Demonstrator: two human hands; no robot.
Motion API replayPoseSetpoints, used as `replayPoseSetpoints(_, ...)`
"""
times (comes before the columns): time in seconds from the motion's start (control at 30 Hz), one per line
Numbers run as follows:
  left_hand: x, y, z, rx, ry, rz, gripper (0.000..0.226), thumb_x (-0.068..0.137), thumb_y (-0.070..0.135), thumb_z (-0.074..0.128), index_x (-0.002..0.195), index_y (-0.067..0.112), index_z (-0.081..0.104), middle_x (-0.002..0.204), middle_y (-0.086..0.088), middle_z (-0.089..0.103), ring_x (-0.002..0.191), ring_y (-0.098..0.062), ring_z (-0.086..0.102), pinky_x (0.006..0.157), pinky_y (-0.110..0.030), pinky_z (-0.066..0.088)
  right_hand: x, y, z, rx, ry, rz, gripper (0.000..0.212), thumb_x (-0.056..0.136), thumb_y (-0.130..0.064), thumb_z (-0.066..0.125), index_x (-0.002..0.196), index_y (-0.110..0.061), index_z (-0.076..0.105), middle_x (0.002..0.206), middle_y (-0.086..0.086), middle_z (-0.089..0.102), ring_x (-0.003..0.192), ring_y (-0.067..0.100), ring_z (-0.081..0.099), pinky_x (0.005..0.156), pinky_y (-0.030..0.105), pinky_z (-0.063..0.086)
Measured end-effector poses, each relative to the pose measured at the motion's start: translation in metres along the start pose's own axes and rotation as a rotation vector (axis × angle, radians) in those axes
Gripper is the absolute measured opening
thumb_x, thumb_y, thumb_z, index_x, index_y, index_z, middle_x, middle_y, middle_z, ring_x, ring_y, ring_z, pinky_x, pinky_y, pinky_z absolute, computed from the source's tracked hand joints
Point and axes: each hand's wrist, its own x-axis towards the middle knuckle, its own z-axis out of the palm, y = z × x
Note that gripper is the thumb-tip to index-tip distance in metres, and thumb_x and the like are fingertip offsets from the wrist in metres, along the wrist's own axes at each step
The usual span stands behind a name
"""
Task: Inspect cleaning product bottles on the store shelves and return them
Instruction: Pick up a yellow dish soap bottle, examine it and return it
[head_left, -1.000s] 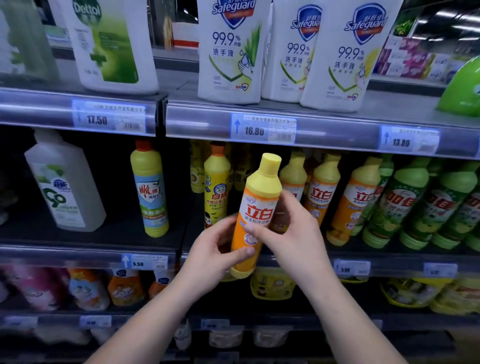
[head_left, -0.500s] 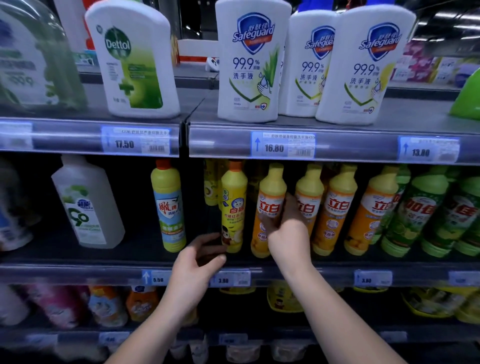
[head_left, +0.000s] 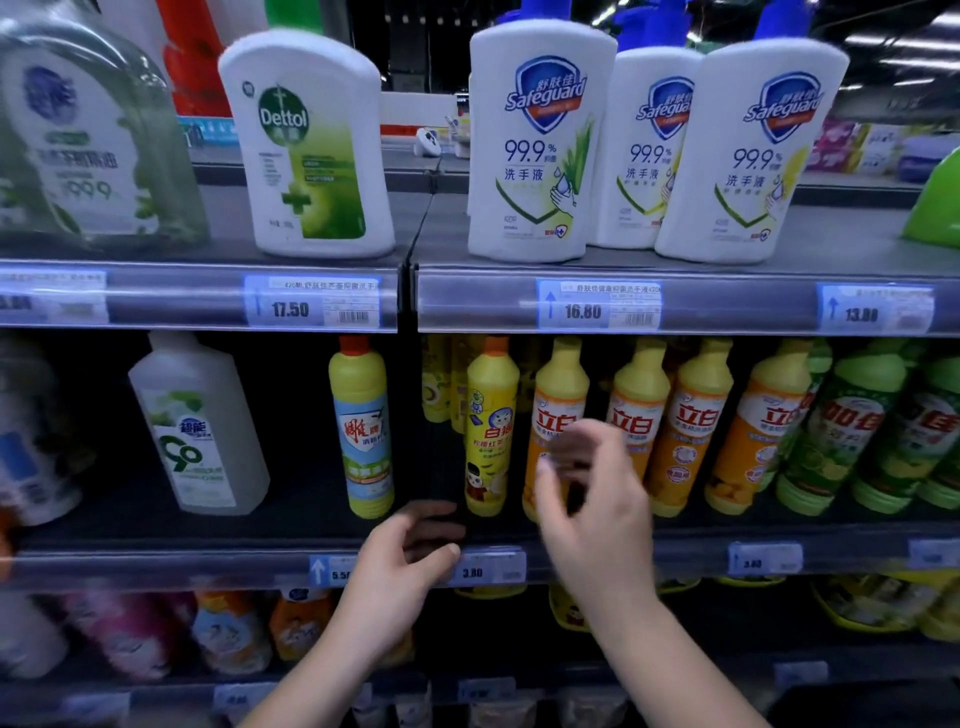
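Dimly lit grey shelves (head_left: 857, 244), price tags (head_left: 311, 309), ceiling lights (head_left: 943, 21) beyond

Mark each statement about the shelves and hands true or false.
1. The Dettol bottle stands on the top shelf. True.
2. The right hand holds a bottle clear of the shelf. False: it holds nothing; the orange bottle behind it stands on the middle shelf.
3. Three Safeguard bottles stand on the top shelf. True.
4. The left hand grips the white jug. False: it is empty, near a price tag.
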Motion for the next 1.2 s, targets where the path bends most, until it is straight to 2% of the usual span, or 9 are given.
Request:
replayPoseSetpoints(0.17, -0.010, -0.003, -0.006, -0.077, -0.019, -0.053, 0.033, 0.093, -0.005, 0.069, 0.116, 0.019, 0.068, 0.100, -0.005, 0.083, 0.084, -0.013, 0.077, 0.069, -0.023, 0.060, 0.009, -0.028, 0.055, -0.301, -0.338, 0.207, 0.058, 0.098, -0.047, 0.068, 0.133, -0.005, 0.048, 0.122, 0.018, 0.068, 0.112, 0.039, 0.067, 0.090, 0.043, 0.055)
replayPoseSetpoints(0.27, -0.019, -0.002, -0.015, -0.092, -0.080, -0.048, 0.031, 0.096, -0.005, 0.066, 0.116, 0.019, 0.069, 0.098, -0.002, 0.083, 0.082, -0.015, 0.078, 0.070, -0.025, 0.062, 0.020, -0.031, 0.080, -0.301, -0.257, 0.240, 0.083, 0.099, -0.042, 0.070, 0.159, -0.003, 0.028, 0.151, 0.018, 0.052, 0.135, 0.038, 0.056, 0.104, 0.041, 0.047)
replayPoseSetpoints(0.33, -0.023, -0.001, -0.019, -0.092, -0.117, -0.047, 0.030, 0.098, -0.006, 0.064, 0.115, 0.018, 0.070, 0.097, -0.003, 0.082, 0.081, -0.016, 0.078, 0.071, -0.026, 0.063, 0.027, -0.029, 0.090, -0.260, -0.202, 0.296, 0.085, 0.098, -0.036, 0.072, 0.161, -0.005, 0.023, 0.153, 0.016, 0.049, 0.135, 0.038, 0.055, 0.101, 0.042, 0.048)
replayPoseSetpoints(0.6, -0.028, 0.009, -0.029, -0.084, -0.124, 0.056, 0.029, 0.096, -0.004, 0.067, 0.112, 0.019, 0.071, 0.099, -0.007, 0.080, 0.081, -0.017, 0.075, 0.071, -0.026, 0.062, 0.031, -0.024, 0.087, -0.358, -0.168, 0.274, 0.065, 0.094, -0.035, 0.076, 0.144, -0.007, 0.047, 0.144, 0.016, 0.054, 0.129, 0.041, 0.057, 0.093, 0.046, 0.051)
replayPoseSetpoints(0.73, -0.020, 0.008, -0.035, 0.050, 0.046, 0.242, 0.046, 0.087, 0.009, 0.084, 0.122, 0.033, 0.067, 0.111, 0.006, 0.075, 0.100, -0.007, 0.072, 0.084, -0.020, 0.059, 0.005, -0.033, 0.063, -0.236, -0.115, 0.216, 0.051, 0.087, -0.032, 0.083, 0.125, -0.010, 0.057, 0.113, 0.013, 0.062, 0.106, 0.043, 0.066, 0.081, 0.042, 0.053)
replayPoseSetpoints(0.87, -0.015, 0.016, -0.029, 0.268, 0.028, 0.429, 0.076, 0.076, 0.037, 0.090, 0.144, 0.038, 0.054, 0.136, 0.020, 0.064, 0.127, 0.002, 0.060, 0.102, -0.020, 0.048, -0.016, -0.053, 0.032, 0.034, -0.076, 0.138, 0.060, 0.074, -0.042, 0.090, 0.122, -0.030, 0.056, 0.110, -0.017, 0.060, 0.103, 0.008, 0.063, 0.083, 0.027, 0.051)
replayPoseSetpoints(0.97, -0.017, 0.020, -0.020, 0.189, -0.008, 0.518, 0.057, 0.079, 0.042, 0.080, 0.133, 0.040, 0.061, 0.125, 0.015, 0.073, 0.115, -0.007, 0.070, 0.091, -0.020, 0.055, -0.027, -0.062, 0.009, 0.204, -0.146, 0.199, 0.055, 0.068, -0.057, 0.082, 0.114, -0.041, 0.056, 0.110, -0.016, 0.070, 0.102, 0.002, 0.070, 0.084, 0.025, 0.057)
replayPoseSetpoints(1.07, -0.023, 0.013, -0.018, 0.019, -0.195, 0.447, 0.053, 0.085, 0.045, 0.082, 0.134, 0.034, 0.065, 0.124, 0.004, 0.076, 0.112, -0.012, 0.073, 0.093, -0.021, 0.056, -0.020, -0.054, -0.016, 0.431, -0.297, 0.227, 0.044, 0.080, -0.043, 0.086, 0.118, -0.037, 0.064, 0.113, -0.010, 0.077, 0.104, 0.003, 0.074, 0.083, 0.016, 0.058)
replayPoseSetpoints(1.2, -0.035, 0.004, -0.007, -0.112, -0.404, 0.309, 0.047, 0.088, 0.040, 0.081, 0.132, 0.030, 0.068, 0.119, -0.002, 0.078, 0.100, -0.005, 0.074, 0.085, -0.015, 0.054, -0.005, -0.041, -0.038, 0.596, -0.489, 0.249, 0.041, 0.091, -0.032, 0.078, 0.130, -0.029, 0.067, 0.122, -0.007, 0.078, 0.116, 0.012, 0.073, 0.098, 0.033, 0.061)
